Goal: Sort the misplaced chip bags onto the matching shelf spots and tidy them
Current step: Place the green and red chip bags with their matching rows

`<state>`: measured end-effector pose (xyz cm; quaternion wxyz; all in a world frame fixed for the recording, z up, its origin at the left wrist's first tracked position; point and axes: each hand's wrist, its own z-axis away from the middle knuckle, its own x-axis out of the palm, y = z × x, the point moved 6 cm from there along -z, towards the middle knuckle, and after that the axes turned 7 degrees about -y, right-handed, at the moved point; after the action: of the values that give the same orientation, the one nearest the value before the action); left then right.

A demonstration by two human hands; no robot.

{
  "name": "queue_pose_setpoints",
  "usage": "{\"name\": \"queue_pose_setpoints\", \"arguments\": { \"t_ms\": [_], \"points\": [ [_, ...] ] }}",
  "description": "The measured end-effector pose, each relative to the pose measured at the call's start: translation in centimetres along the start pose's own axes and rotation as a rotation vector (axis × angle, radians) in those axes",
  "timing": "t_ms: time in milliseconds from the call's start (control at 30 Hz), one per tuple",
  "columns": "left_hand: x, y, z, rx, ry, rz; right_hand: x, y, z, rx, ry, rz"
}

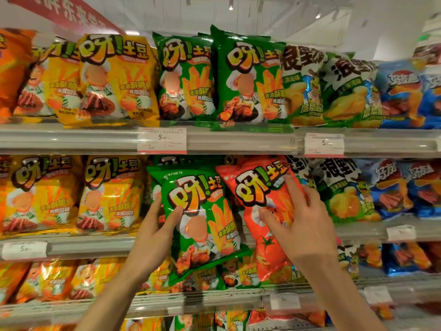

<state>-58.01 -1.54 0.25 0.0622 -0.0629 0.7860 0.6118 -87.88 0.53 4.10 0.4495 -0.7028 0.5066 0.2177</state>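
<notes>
Two bare forearms reach up from the bottom edge toward the middle shelf. Left hand grips a green chip bag by its left edge, thumb pressed on the front, fingers hidden behind; the bag tilts, its lower end hanging past the shelf lip. Right hand lies on a red chip bag, fingers spread over the front, thumb bent onto the bag's face; whether it pinches or merely presses, cannot tell. Red bag leans just right of the green one, edges touching or overlapping. Left of the left hand: yellow bags upright in a row. Above both grips, on the upper shelf: two green bags, with a price tag below them. Right of the right hand: green-and-white bags, then blue bags.
</notes>
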Motion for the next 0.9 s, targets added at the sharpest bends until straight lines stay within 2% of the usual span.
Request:
{"name": "queue_pose_setpoints", "arguments": {
  "t_ms": [300,433,600,733,900],
  "points": [
    [3.4,-0.2,-1.1,0.015,-0.007,-0.096,-1.0,3.0,2.8,-0.163,0.053,-0.064],
    [4.2,0.7,-1.5,0.02,0.04,-0.126,-0.7,4.5,3.4,-0.225,0.085,-0.064],
    [5.5,1.3,-2.2,0.029,0.04,-0.18,-0.8,7.1,2.9,-0.109,0.124,-0.081],
    [8.1,2.3,-3.6,0.068,-0.024,-0.192,-0.8,8.7,2.4,0.015,0.137,-0.136],
    [10.5,3.7,-6.0,0.09,-0.008,-0.262,-1.3,9.4,2.3,0.071,0.159,-0.165]
  ]
}}
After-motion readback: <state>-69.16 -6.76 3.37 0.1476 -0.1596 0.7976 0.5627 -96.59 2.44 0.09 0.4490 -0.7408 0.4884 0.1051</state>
